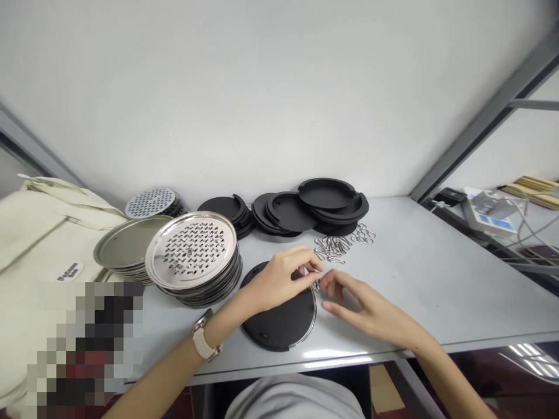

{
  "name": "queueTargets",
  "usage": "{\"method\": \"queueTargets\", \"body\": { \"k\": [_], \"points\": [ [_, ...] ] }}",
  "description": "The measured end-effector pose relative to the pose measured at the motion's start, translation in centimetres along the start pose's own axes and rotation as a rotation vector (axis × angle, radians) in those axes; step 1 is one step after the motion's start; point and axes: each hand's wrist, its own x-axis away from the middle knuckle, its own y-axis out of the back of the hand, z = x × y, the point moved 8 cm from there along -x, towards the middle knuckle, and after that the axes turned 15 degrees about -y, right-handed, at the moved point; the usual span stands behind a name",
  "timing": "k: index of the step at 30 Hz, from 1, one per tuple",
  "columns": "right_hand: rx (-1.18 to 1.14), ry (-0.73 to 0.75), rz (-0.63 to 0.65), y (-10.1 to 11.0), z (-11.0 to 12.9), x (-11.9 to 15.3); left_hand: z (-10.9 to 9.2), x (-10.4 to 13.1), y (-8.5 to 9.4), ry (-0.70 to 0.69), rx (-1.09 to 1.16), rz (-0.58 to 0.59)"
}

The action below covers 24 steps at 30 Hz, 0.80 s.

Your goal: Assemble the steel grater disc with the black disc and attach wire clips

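In front of me lies a round black disc (279, 326) with a shiny metal rim showing along its right edge. My left hand (283, 276), with a watch on its wrist, reaches over the disc. Its thumb and fingertips come together at the disc's right edge; what they hold, if anything, is too small to name. A small metal piece (317, 286) shows just below those fingertips. Close by on the right, my right hand (364, 305) has bent fingers with the thumb apart, and nothing shows between them. Beyond the hands lies a loose pile of metal clips (334, 247).
Small metal loops (363, 234) lie beside the clips. Black discs with raised rims (327, 195) are stacked along the wall. To the left stand perforated metal discs (192, 250), olive-coloured round plates (126, 241) and a cream bag (39, 233). A white box (489, 212) sits far right.
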Motion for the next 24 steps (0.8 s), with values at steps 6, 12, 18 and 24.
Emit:
{"method": "queueTargets", "body": {
  "k": [6,12,18,24],
  "points": [
    [-0.074,0.049,-0.054,0.0,1.2,-0.4,0.7,0.3,-0.1,0.013,0.046,-0.025],
    [-0.061,-0.088,-0.077,-1.3,-0.9,-1.3,1.7,1.5,0.1,0.074,-0.099,0.059],
    [0.006,-0.107,-0.107,-2.0,-0.9,-1.3,0.5,3.7,0.0,0.072,-0.454,0.301],
    [0.036,-0.073,-0.077,-2.2,-0.3,-1.5,0.9,4.5,-1.0,0.041,-0.428,0.356]
  ]
}}
